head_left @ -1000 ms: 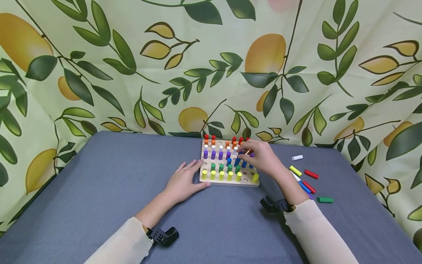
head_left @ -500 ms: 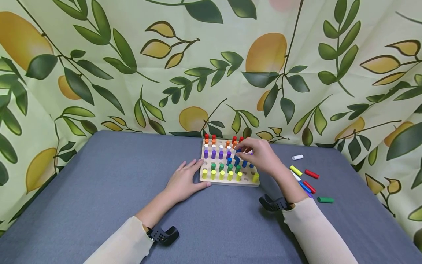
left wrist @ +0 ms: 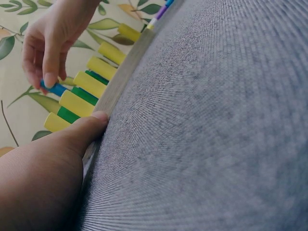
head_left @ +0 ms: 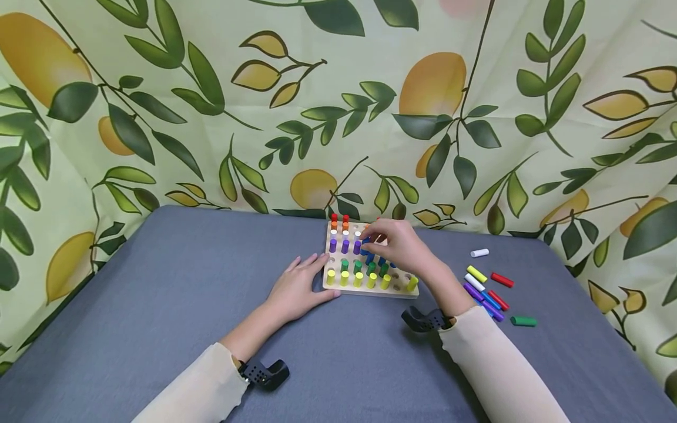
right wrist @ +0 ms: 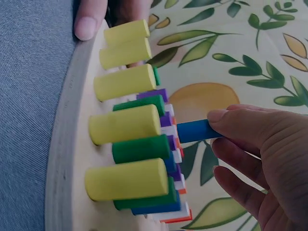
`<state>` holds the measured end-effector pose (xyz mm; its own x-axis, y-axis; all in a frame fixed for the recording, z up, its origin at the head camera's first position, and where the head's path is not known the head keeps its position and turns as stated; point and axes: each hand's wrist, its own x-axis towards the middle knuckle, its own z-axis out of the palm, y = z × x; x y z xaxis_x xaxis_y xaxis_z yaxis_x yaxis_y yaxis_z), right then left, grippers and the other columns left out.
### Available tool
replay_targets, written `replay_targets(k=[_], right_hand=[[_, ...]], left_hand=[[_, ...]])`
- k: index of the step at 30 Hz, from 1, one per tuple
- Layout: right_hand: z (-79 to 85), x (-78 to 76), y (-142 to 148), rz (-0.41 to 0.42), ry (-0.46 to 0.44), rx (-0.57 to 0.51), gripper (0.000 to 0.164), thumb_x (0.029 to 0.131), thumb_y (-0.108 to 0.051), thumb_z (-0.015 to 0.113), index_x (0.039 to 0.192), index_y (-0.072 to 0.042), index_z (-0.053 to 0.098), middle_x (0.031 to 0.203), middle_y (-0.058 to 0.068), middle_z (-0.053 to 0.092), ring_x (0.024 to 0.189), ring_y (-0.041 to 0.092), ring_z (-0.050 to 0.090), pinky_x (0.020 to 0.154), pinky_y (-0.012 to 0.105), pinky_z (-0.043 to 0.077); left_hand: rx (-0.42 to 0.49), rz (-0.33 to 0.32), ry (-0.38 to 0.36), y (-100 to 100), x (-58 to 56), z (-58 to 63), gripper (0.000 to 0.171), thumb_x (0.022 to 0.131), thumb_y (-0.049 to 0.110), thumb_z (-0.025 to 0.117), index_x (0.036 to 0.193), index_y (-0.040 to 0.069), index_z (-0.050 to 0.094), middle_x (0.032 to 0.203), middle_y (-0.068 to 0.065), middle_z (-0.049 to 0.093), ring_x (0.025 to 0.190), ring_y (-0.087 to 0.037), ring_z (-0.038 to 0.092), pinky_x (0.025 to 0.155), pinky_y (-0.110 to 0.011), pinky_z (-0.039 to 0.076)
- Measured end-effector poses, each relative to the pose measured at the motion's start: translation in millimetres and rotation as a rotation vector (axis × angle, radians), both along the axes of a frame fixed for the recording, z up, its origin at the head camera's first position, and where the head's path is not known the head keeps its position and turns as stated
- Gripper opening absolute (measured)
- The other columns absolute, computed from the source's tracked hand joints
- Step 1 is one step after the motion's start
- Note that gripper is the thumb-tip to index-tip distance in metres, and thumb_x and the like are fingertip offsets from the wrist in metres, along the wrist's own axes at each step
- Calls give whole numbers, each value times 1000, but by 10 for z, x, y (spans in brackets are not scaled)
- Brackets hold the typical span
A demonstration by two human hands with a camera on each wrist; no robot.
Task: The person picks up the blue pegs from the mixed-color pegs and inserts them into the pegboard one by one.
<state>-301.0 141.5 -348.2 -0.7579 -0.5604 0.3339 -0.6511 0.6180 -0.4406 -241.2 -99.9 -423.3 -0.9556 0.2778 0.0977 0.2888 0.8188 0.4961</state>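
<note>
A wooden pegboard (head_left: 370, 292) lies on the table, with rows of yellow, green, blue, purple, white, orange and red pegs standing in it. My left hand (head_left: 296, 291) rests at its left front corner, fingers fairly straight along the left side and thumb (left wrist: 99, 116) against the front edge. Over the board's middle, my right hand (head_left: 399, 247) pinches a blue peg (right wrist: 195, 131) between thumb and fingers. In the right wrist view this peg points toward the rows, behind the yellow pegs (right wrist: 125, 125) and green pegs (right wrist: 142, 148). The right hand covers part of the back rows in the head view.
Loose pegs lie right of the board: a white peg (head_left: 479, 253), a yellow peg (head_left: 476, 273), a red peg (head_left: 502, 279), a green peg (head_left: 523, 321) and several others in a cluster. A leaf-and-fruit patterned cloth (head_left: 317, 117) hangs behind the grey table (head_left: 185, 282).
My right hand has moved left across the board, carrying the blue peg. More of the loose pegs beside the right forearm now show. The left hand stays at the corner.
</note>
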Motion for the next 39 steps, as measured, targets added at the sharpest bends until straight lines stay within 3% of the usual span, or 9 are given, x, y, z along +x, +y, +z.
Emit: replay_targets(k=[17, 39], right_hand=[[-151, -57, -143, 0, -88, 113, 14, 87, -13, 80, 101, -12, 78, 92, -1, 75, 78, 9, 64, 73, 26, 57], [-180, -57, -167, 21, -72, 188, 11, 87, -11, 79, 98, -12, 78, 92, 0, 76, 80, 9, 65, 76, 30, 59]], left_hand=[[-4, -7, -6, 11, -13, 17, 85, 87, 57, 72, 154, 13, 44, 157, -13, 47, 150, -30, 40, 127, -54, 23], [-12, -6, -7, 7, -9, 6, 86, 87, 57, 73, 155, 13, 43, 157, -14, 47, 150, -30, 40, 127, -55, 23]])
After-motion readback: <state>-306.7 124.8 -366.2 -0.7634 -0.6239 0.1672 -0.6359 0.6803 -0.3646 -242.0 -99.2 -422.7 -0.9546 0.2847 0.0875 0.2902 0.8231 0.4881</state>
